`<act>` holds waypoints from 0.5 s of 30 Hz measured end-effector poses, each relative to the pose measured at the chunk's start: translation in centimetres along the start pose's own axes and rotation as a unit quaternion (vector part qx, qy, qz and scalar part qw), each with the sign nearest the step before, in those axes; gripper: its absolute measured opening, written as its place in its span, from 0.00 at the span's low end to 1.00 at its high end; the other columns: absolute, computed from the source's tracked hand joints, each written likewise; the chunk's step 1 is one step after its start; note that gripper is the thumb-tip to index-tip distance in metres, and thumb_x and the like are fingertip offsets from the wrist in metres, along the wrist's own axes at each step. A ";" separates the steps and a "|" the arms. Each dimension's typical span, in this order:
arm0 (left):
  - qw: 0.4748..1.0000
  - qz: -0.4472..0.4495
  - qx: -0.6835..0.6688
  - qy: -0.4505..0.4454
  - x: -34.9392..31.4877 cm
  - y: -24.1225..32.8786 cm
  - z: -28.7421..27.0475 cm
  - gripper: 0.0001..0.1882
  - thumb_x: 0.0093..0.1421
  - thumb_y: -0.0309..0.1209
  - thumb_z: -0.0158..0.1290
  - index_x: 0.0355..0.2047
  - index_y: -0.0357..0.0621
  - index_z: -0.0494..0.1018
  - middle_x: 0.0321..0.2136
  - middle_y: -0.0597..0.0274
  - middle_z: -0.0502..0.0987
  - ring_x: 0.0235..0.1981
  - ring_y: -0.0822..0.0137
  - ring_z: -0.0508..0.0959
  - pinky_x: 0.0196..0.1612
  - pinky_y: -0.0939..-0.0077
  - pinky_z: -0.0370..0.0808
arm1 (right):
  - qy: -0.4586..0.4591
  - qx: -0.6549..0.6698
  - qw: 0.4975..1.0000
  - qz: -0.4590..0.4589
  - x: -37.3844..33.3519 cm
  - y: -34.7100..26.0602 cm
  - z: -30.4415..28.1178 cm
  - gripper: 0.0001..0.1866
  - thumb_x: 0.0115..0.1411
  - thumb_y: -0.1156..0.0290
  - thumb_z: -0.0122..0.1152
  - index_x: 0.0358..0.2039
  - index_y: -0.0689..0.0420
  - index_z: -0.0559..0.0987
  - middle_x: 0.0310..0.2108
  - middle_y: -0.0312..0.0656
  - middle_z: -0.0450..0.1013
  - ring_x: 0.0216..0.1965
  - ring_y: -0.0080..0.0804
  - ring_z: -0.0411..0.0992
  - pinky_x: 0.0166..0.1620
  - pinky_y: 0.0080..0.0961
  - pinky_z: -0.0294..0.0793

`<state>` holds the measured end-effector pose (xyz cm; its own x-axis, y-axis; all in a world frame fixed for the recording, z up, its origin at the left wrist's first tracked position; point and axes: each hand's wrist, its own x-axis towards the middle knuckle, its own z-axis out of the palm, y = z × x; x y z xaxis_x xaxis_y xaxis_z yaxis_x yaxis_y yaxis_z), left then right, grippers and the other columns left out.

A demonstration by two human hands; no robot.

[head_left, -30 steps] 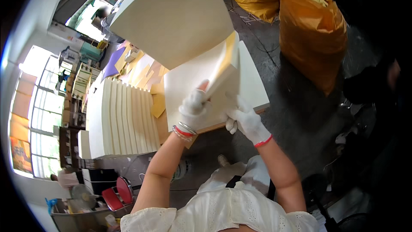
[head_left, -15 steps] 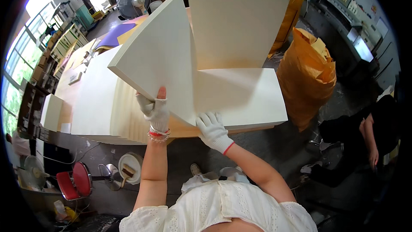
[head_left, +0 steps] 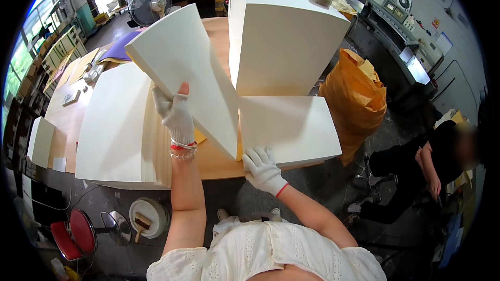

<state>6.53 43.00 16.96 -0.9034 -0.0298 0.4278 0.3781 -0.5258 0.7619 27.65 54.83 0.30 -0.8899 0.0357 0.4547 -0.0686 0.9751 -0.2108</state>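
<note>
My left hand (head_left: 176, 114), in a white glove with a bare thumb tip, is closed on the near left edge of a thick white paper stack (head_left: 187, 67). That stack stands tilted, its lower corner down by the table. Beside it lies another paper stack (head_left: 291, 125), flat at the table's front edge. On this one's near left corner rests my gloved right hand (head_left: 262, 170), fingers stretched out and laid over the edge. Further left, a large pile of white paper (head_left: 112, 119) covers part of the wooden table (head_left: 221, 171). Tall paper stacks (head_left: 286, 47) rise behind the flat one.
An orange sack (head_left: 354, 104) stands right of the table; a seated person in dark clothes (head_left: 406, 171) is beyond it. Lower left are a white bucket (head_left: 161, 218) with a brush (head_left: 141, 222) on top and a red chair (head_left: 83, 234). A fan (head_left: 149, 4) stands behind.
The tilted stack in my left hand has swung left, away from the flat stack, leaving a gap between them. My right hand stays on the flat stack's corner. The whole view has shifted slightly.
</note>
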 end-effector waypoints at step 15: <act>0.952 0.275 0.105 0.079 -3.4 8.2 6.0 0.16 0.59 0.25 0.58 0.48 0.36 0.72 0.33 0.62 0.78 0.34 0.74 0.76 0.35 0.76 0.73 | 0.170 0.233 0.956 0.042 6.6 -1.9 -4.6 0.37 0.51 0.64 0.70 0.59 0.59 0.64 0.62 0.52 0.59 0.64 0.48 0.57 0.63 0.40 0.60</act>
<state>13.96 43.91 24.70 -0.5695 -0.3885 0.7244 0.8204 -0.2132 0.5306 24.04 54.21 7.69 -0.7081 0.2564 0.6579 -0.2676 0.7647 -0.5861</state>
